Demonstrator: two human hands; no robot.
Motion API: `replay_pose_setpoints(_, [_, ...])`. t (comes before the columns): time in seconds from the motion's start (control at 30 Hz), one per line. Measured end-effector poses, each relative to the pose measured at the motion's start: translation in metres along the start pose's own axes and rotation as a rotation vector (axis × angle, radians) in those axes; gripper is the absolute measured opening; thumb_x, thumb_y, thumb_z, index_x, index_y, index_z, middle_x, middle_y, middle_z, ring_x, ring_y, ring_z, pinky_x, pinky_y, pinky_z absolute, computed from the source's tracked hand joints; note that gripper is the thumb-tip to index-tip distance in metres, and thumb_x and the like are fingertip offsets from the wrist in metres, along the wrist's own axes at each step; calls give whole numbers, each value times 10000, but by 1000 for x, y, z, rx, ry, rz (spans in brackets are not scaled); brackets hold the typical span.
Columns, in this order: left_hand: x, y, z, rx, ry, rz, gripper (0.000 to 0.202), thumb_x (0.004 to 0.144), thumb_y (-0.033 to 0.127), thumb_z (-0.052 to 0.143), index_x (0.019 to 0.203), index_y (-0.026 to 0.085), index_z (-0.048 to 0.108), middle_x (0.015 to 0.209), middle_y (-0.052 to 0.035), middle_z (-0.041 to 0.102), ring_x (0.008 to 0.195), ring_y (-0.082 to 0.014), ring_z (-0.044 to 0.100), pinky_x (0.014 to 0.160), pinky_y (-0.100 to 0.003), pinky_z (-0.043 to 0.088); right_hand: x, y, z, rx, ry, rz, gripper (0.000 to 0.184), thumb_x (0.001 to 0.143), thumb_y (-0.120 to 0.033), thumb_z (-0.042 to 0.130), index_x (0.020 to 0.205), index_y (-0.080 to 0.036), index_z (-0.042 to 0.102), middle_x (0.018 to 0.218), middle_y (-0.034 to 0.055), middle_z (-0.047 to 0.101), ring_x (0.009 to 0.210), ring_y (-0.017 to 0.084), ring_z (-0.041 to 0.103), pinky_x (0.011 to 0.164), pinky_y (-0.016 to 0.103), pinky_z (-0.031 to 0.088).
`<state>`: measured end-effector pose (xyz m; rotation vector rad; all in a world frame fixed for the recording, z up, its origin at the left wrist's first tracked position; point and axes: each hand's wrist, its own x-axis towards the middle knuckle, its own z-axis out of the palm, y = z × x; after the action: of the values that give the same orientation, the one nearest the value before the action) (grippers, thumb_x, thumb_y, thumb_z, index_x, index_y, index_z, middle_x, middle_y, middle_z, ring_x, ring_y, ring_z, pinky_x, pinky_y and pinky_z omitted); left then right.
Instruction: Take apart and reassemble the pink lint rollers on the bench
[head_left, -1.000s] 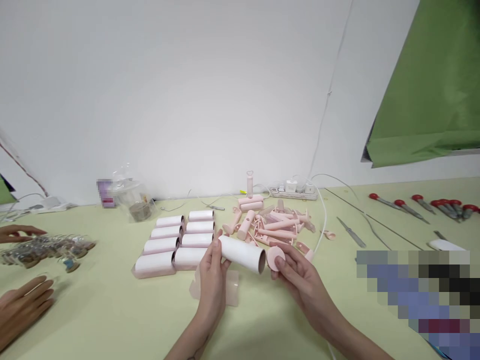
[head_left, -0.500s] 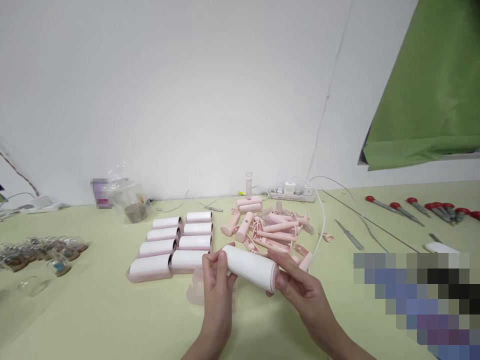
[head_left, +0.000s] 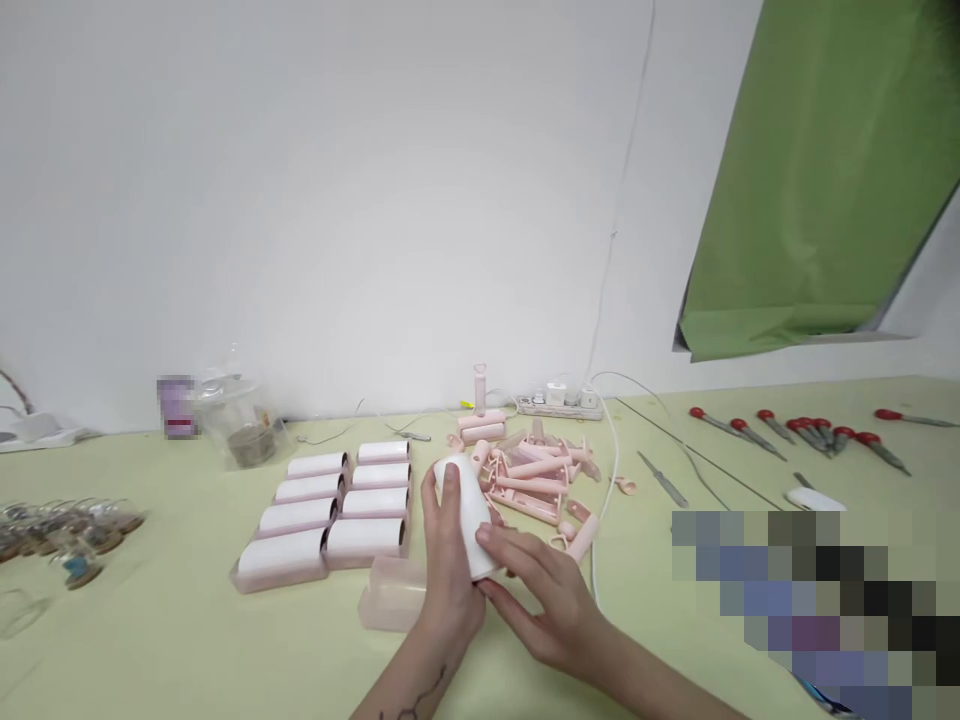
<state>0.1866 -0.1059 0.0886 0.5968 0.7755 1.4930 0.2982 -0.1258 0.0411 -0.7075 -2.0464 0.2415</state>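
Note:
A white lint roller roll (head_left: 469, 510) is held up over the table, tilted, with its lower end toward me. My left hand (head_left: 450, 540) wraps around its left side, thumb along the top. At the lower end, the fingers of my right hand (head_left: 544, 590) press against the roll from the right. Below and left of my hands lies an empty translucent pink cover (head_left: 391, 592). Farther left, white rolls (head_left: 285, 558) lie in pink covers in two columns. Behind the held roll is a heap of pink plastic handle parts (head_left: 536, 475).
A power strip (head_left: 561, 407) with white cables runs along the wall. Several red-tipped tools (head_left: 814, 435) and a grey blade-like tool (head_left: 663, 480) lie on the right. On the left are a clear plastic tub (head_left: 244, 420) and small glass domes (head_left: 71, 530).
The roll has turned from nearly level to steeper, its near end swinging toward me. My left hand now wraps farther around it, and my right hand has shifted to the lower end.

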Motion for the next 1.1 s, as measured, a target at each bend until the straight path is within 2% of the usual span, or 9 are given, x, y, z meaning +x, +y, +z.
replay_pose_setpoints(0.13, [15,9,-14,13,-65,110,364,710,440,602,975,252,438,630,65,507,425,-68,495,392,-159,397,30,21,-38,136,-22,142,532,820,-217,496,1308,-283,297,1211,81,472,729,144,583,622,283,489])
replay_pose_setpoints(0.2, [21,16,-25,8,-68,123,333,712,423,603,942,251,435,663,58,516,426,-65,494,377,-155,387,46,40,-56,-50,40,245,338,850,-219,414,1185,-245,440,1107,74,528,728,142,568,646,286,469])
replay_pose_setpoints(0.27, [25,19,-33,-9,-64,100,330,705,422,607,926,238,446,688,49,522,427,-60,488,366,-154,383,57,62,-67,-236,-25,295,229,830,-201,403,983,-225,571,974,63,580,787,176,554,690,311,440])
replay_pose_setpoints(0.43, [29,18,-40,-69,-103,11,353,663,419,642,896,214,473,715,37,534,425,-53,480,356,-159,386,57,102,-59,-365,-157,341,198,692,-134,517,827,-208,640,873,95,628,907,281,516,789,414,353])
replay_pose_setpoints(0.53, [29,13,-41,-99,-126,-32,357,663,435,640,873,203,469,716,34,528,427,-52,479,350,-159,383,51,109,-51,-365,-185,348,135,687,-154,535,748,-217,638,715,67,625,812,262,542,823,428,329])
replay_pose_setpoints(0.67, [30,8,-41,-114,-98,-51,347,681,457,619,847,193,467,713,30,523,427,-53,476,341,-161,380,47,100,-48,-318,-84,342,193,771,-253,482,934,-219,582,844,65,603,863,247,521,908,430,271])
replay_pose_setpoints(0.8, [31,0,-41,-98,2,-50,318,715,432,590,868,183,463,711,13,541,438,-71,505,368,-184,417,47,65,-42,-131,141,400,316,891,-330,251,1159,-228,385,1097,85,481,1013,227,442,843,361,350])
replay_pose_setpoints(0.97, [26,-12,-38,-98,26,-61,358,723,431,590,979,215,462,723,-7,581,619,-162,622,536,-269,506,48,11,-13,647,184,674,317,814,-466,473,1043,-257,407,722,-28,473,597,136,467,558,242,399])
replay_pose_setpoints(1.1, [18,-23,-33,-102,-25,-83,357,741,442,573,999,214,477,757,-16,606,730,-175,631,618,-257,507,40,-1,11,650,183,653,244,808,-460,494,878,-231,445,732,-19,484,659,145,478,638,252,413])
